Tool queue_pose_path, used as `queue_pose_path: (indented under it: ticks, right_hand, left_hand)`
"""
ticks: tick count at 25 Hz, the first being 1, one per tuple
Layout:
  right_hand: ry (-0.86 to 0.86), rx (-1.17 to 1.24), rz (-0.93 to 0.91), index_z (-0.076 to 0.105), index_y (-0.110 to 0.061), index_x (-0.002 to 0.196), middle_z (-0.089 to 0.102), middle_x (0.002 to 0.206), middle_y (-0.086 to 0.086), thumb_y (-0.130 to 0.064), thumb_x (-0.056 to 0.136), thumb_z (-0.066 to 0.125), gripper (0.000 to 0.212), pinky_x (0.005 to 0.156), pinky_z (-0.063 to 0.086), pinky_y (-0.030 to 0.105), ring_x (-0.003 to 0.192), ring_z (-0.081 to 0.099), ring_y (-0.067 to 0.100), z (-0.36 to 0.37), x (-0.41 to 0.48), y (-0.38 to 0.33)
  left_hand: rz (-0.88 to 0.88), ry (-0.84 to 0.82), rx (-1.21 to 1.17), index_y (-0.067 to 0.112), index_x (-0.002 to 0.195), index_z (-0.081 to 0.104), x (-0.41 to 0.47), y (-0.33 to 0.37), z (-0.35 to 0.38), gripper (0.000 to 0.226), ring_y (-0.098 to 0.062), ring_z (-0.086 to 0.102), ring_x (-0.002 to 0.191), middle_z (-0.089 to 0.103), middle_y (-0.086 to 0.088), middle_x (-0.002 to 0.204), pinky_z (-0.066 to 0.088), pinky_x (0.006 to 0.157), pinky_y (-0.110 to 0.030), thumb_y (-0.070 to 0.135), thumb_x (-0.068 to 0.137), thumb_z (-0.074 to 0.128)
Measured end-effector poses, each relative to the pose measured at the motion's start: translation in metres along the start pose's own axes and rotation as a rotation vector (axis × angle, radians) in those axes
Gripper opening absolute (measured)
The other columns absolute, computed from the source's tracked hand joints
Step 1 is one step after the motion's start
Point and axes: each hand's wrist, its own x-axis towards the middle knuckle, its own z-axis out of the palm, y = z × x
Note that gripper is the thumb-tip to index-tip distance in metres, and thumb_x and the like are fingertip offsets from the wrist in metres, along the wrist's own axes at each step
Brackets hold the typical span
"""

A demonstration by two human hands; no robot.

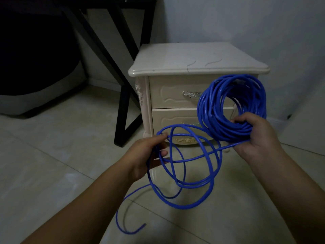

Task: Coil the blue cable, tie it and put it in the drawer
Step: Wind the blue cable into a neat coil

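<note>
Head view: looking down over both forearms, the cable is held up between me and a cream nightstand (193,59).
Right hand (260,136): my fingers are curled round the bottom of the wound bundle of the blue cable (209,110). I hold the ring upright so it stays open for more turns.
Left hand (147,155): my fingers are closed on a few slack strands, low and across from my right grip, to feed them over.
Loose loops (184,207): big and uneven, they hang below and between my hands. One strand runs from my left grip to under my right palm.
Free end (143,226): it lies on the floor tiles, below my left forearm.
Drawers: the upper drawer (168,95) and lower drawer (172,118) are both closed, just beyond the bundle. A metal handle (191,94) peeks out beside it.
Progress, as I judge it: the coil is mostly wound, with the slack yet to be gathered, nothing tied and no drawer opened.
Tie: I see none.
Risk, I reckon: the crossed loops may snag as I wind them in.
</note>
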Motion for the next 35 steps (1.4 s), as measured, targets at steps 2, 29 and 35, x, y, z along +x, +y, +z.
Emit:
queue_pose_path:
  ticks: [2,29,35]
  right_hand:
    - [0.004,-0.01,-0.001,0.057,-0.011,0.073,0.056,0.062,0.004,0.003,0.077,0.051,0.016,0.075,0.06,0.046,0.064,0.061,0.02,-0.001,0.001,-0.001]
    - [0.043,-0.19,-0.254,0.059,-0.006,0.093,0.057,0.059,0.005,0.008,0.074,0.053,0.024,0.058,0.053,0.031,0.055,0.06,0.016,0.0,-0.012,0.003]
    - [-0.012,-0.631,-0.563,0.058,-0.029,0.098,0.063,0.082,0.015,0.006,0.075,0.061,0.041,0.07,0.058,0.042,0.071,0.067,0.03,0.004,-0.037,0.02]
  left_hand:
    - [0.054,0.011,0.119,0.01,0.108,0.065,0.0,-0.001,0.001,0.027,-0.014,0.063,0.065,0.065,-0.006,0.084,0.057,0.068,-0.034,0.031,0.09,0.062]
    - [0.142,0.022,0.392,0.014,0.081,0.07,-0.006,0.012,0.016,0.036,-0.017,0.055,0.068,0.067,-0.005,0.077,0.048,0.067,-0.028,0.034,0.099,0.045]
    - [0.122,0.049,0.136,0.014,0.077,0.066,-0.011,0.014,0.024,0.027,-0.016,0.056,0.071,0.067,-0.004,0.073,0.046,0.071,-0.031,0.026,0.095,0.05]
